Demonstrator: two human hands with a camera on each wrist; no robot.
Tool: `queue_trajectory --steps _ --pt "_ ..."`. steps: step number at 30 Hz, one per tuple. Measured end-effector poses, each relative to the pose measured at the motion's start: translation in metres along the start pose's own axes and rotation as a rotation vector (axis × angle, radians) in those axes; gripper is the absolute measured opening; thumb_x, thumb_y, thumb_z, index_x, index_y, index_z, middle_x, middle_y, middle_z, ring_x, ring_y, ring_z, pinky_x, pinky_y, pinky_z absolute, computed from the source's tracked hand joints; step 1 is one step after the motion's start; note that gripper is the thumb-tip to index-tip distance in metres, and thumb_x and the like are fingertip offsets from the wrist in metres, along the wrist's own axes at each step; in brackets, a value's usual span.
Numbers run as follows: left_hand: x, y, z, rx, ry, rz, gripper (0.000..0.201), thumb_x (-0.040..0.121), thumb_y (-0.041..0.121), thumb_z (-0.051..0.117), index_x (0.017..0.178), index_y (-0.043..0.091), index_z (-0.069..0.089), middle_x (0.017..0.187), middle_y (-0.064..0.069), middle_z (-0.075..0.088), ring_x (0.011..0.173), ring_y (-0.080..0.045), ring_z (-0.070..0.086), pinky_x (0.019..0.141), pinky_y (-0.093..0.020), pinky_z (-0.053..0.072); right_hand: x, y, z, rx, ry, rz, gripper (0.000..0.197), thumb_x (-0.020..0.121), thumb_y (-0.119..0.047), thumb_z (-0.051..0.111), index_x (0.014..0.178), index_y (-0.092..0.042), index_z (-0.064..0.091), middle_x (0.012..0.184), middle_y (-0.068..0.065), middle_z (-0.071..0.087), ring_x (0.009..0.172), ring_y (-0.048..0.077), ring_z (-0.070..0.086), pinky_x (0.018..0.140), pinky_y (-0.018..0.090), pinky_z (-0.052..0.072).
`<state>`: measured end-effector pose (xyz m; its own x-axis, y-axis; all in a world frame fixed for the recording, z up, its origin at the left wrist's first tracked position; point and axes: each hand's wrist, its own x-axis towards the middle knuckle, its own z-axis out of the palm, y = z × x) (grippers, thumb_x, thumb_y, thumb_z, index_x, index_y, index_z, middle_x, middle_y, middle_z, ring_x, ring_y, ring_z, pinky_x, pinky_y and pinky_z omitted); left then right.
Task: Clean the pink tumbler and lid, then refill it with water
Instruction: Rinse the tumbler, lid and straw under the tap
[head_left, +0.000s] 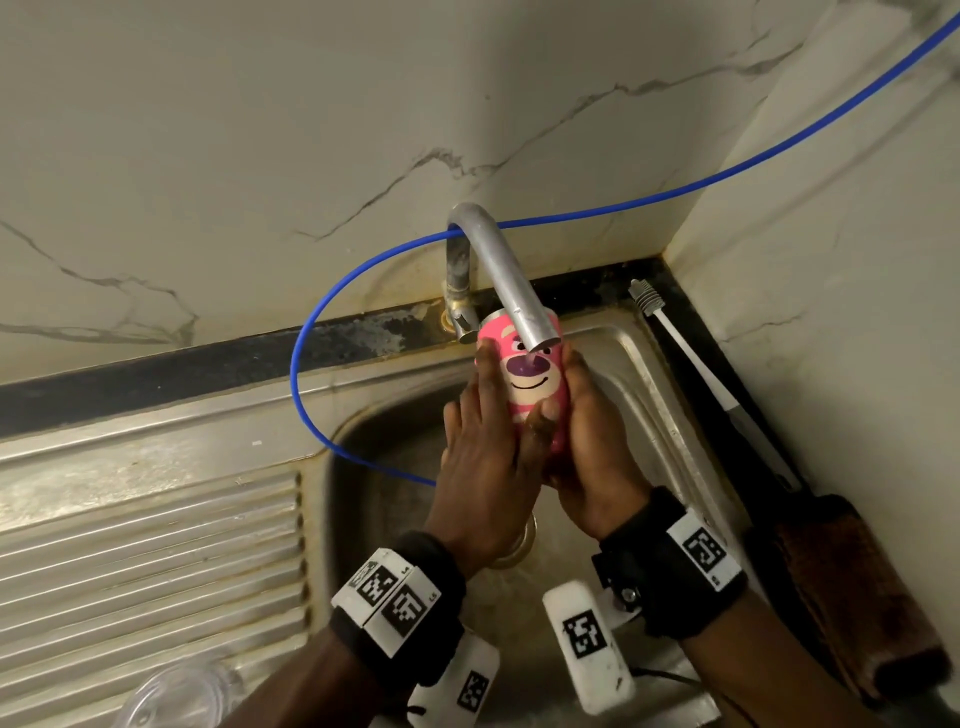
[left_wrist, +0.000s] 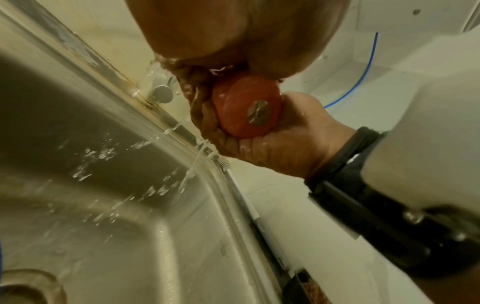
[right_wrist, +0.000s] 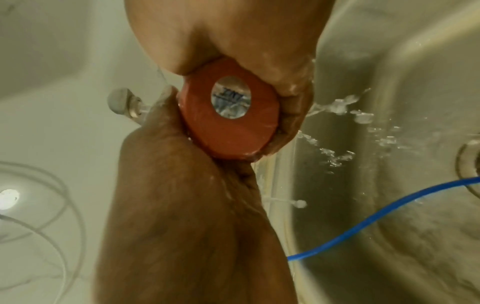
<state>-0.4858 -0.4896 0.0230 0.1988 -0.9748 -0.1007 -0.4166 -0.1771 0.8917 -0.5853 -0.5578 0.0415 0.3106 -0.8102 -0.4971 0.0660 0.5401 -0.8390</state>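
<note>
The pink tumbler (head_left: 530, 384), with a bear face on it, is held tilted over the sink under the metal tap spout (head_left: 511, 280). Its mouth points away toward the wall. My left hand (head_left: 480, 452) lies along its left side with the thumb across the front. From the right, my right hand (head_left: 592, 441) cups it. In the left wrist view the right hand's fingers (left_wrist: 280, 139) curl round the tumbler's base (left_wrist: 246, 111). The base (right_wrist: 228, 123) carries a round sticker. Water runs off both hands and splashes into the basin. No pink lid shows.
The steel sink (head_left: 639, 364) has a ribbed drainboard (head_left: 156, 545) on its left. A blue hose (head_left: 311, 364) loops from the wall into the basin. Right of the sink lie a white straw brush (head_left: 675, 343) and a brown object (head_left: 852, 597). A clear round object (head_left: 176, 696) sits bottom left.
</note>
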Motion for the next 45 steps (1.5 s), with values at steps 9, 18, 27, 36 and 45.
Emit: queue_trajectory --steps 9,18,27,36,45 --pt "0.020 -0.002 -0.003 -0.359 0.080 -0.176 0.085 0.087 0.095 0.035 0.159 0.049 0.027 0.141 0.004 0.059 0.126 -0.023 0.064 0.105 -0.057 0.054 -0.013 0.012 0.008 -0.097 0.012 -0.153 0.043 0.101 -0.058 0.049 0.121 -0.028 0.071 0.108 0.004 0.079 0.099 0.021 0.077 0.088 0.054 0.061" --pt "0.048 0.013 -0.030 -0.606 0.028 -0.545 0.089 0.094 0.089 0.018 0.120 0.024 0.072 0.102 -0.006 0.082 0.095 -0.022 0.080 0.091 -0.045 0.063 -0.026 0.019 0.006 -0.084 -0.111 -0.187 0.049 0.090 -0.049 0.062 0.133 -0.027 0.061 0.117 0.005 0.076 0.104 0.027 0.076 0.087 0.054 0.062" --pt "0.022 0.007 -0.023 -0.779 0.039 -0.619 0.053 0.107 0.066 0.031 0.106 0.029 0.070 0.079 0.009 0.081 0.079 -0.012 0.079 0.061 -0.033 0.063 -0.013 0.027 0.000 -0.140 -0.073 -0.280 0.051 0.106 -0.046 0.037 0.156 -0.038 0.035 0.135 -0.008 0.065 0.114 0.005 0.069 0.083 0.025 0.061" --pt "0.010 0.015 -0.025 -0.881 0.008 -0.646 0.056 0.098 0.075 0.044 0.124 0.033 0.069 0.113 0.000 0.082 0.104 -0.024 0.079 0.089 -0.052 0.063 -0.010 0.040 -0.004 -0.326 -0.172 -0.401 0.074 0.101 -0.052 0.044 0.162 -0.048 0.003 0.154 -0.025 0.034 0.134 -0.006 0.050 0.098 0.023 0.055" --pt "0.017 0.011 -0.042 -0.695 0.104 -0.508 0.055 0.079 0.064 0.080 0.123 0.038 0.063 0.121 -0.002 0.076 0.117 -0.031 0.072 0.099 -0.057 0.060 -0.001 0.008 -0.022 -0.442 -0.248 -0.366 0.057 0.099 -0.027 0.068 0.152 -0.021 0.047 0.128 -0.001 0.069 0.110 0.019 0.072 0.089 0.045 0.063"
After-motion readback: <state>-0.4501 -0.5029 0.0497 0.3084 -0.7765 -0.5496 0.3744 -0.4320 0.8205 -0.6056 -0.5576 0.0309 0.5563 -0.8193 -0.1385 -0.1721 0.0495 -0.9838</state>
